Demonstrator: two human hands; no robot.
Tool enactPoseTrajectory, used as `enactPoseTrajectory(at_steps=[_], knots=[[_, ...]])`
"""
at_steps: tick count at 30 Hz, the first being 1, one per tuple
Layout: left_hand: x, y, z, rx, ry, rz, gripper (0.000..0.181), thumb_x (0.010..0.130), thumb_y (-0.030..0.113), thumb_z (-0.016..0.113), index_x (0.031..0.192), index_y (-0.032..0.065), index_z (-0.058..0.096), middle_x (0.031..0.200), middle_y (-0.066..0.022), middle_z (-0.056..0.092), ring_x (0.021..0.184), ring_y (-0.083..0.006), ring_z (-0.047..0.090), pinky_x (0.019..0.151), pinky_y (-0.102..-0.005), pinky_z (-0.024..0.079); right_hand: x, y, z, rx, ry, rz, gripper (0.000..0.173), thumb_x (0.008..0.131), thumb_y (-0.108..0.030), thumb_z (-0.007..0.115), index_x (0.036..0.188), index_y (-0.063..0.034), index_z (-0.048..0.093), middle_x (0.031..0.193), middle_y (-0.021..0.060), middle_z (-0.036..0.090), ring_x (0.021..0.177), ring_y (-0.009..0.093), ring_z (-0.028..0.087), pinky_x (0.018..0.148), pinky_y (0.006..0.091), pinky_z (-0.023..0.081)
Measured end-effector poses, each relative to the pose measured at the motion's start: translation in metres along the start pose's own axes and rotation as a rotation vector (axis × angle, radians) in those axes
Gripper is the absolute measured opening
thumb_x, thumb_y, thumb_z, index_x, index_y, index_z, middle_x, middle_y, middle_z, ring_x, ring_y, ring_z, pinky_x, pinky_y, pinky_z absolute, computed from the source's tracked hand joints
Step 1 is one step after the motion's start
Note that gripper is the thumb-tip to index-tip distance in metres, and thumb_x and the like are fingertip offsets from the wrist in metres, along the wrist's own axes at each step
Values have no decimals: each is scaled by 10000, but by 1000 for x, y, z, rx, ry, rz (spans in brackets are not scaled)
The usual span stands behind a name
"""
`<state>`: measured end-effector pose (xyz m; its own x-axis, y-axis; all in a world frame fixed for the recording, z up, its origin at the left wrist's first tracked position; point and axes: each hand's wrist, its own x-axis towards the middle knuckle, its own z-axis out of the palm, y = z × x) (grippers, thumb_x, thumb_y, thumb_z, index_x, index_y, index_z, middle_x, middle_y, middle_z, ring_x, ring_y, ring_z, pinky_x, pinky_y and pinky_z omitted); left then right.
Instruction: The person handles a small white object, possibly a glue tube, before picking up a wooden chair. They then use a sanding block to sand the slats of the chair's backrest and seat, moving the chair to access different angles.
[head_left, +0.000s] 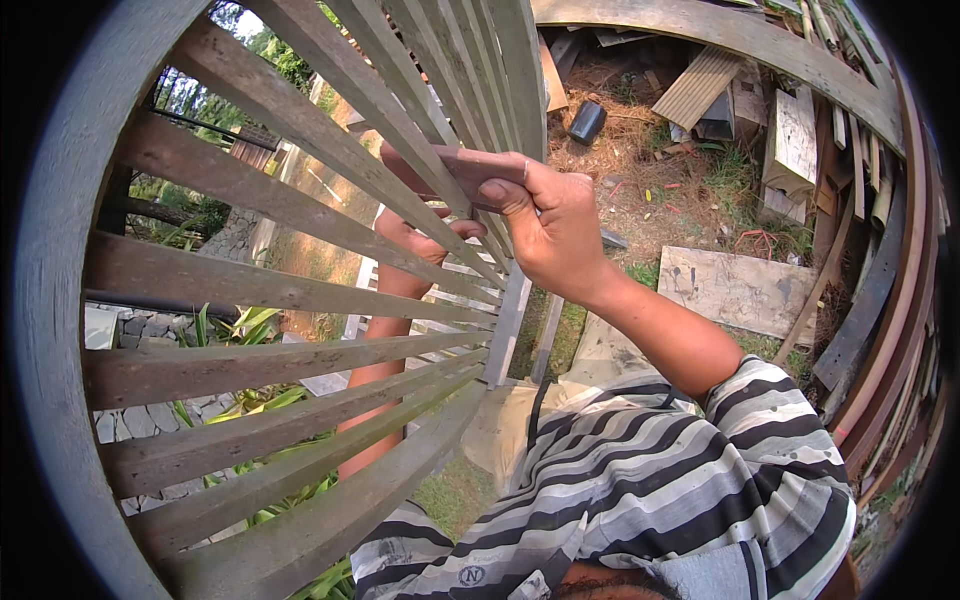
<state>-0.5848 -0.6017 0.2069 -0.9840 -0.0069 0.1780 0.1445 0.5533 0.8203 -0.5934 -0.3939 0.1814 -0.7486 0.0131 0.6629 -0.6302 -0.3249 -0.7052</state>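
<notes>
My right hand (551, 217) grips the near end of a reddish-brown sheet (487, 169) that looks like sandpaper, thumb pressed on its face. The sheet lies against one weathered wooden slat (382, 97) and shows on both sides of it. My left hand (416, 236) is on the far side of the slats, just below the sheet, with its arm seen through the gaps. Slats partly cover its fingers, so its grip is unclear. The slats belong to the back of a piece of grey wooden furniture, probably a bench, with a broad rail (49, 300) along the left.
More slatted wood (364, 277) shows low behind the back. On the ground at right lie a flat board (739, 289), a dark block-like object (587, 122) and timber offcuts (791, 142). Long planks (911, 300) are stacked along the right. Leafy plants (247, 330) grow beyond the slats.
</notes>
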Motion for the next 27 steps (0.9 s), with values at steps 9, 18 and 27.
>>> enactPoseTrajectory(at_steps=[9,18,27], knots=[[14,-16,26,-141,-16,40,688,667,190,987,1241,7,655,994,-79,761,968,-182,739,847,-348,601,5,5,-12,15,35,-2,383,923,130,510,1215,-6,717,1015,197,775,957,272,783,809,335,631],[10,-14,20,-130,32,76,829,663,67,959,1385,-22,562,1137,-119,724,994,-219,735,819,-350,648,5,2,-10,-35,-39,9,414,900,146,543,1237,-20,718,1040,225,762,997,305,770,832,376,631],[7,-17,12,-116,34,80,911,671,103,973,1453,-4,517,1269,-119,676,1116,-244,700,922,-384,630,1,11,-11,-59,-12,-61,488,833,169,549,1223,-62,729,1014,213,755,904,334,771,758,379,617]])
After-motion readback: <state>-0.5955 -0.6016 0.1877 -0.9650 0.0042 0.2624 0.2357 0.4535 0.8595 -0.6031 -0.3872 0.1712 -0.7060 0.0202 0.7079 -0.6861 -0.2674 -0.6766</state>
